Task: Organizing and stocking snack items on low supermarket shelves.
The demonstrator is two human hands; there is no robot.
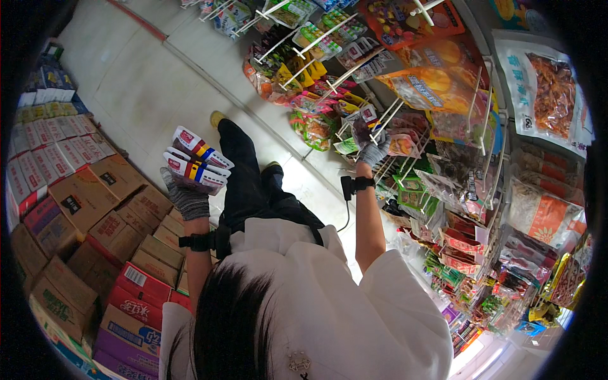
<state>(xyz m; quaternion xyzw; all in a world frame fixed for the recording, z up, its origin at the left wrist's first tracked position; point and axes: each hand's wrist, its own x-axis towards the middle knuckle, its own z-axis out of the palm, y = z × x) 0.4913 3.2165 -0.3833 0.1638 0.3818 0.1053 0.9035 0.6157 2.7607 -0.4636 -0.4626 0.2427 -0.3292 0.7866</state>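
My left hand [189, 199], in a grey knit glove, grips a small stack of snack packets [197, 159] out over the aisle. These packets have white ends, dark contents and a yellow, blue and red band. On the other side, my gloved right hand [374, 149] is up at the hanging rack among the ends of the white display hooks [392, 114]. It holds one similar packet [365, 122] beside a hook. Whether that packet hangs on the hook cannot be made out. Pink-toned snack packets [403, 142] hang just beyond my fingers.
Stacked cardboard cartons [99, 223] line the left side, with white and red boxes [61, 147] further along. Hooks jut into the aisle from the rack, full of bagged snacks [318, 90]. Large orange bags [427, 85] hang higher up. Pale floor tiles [147, 80] run between.
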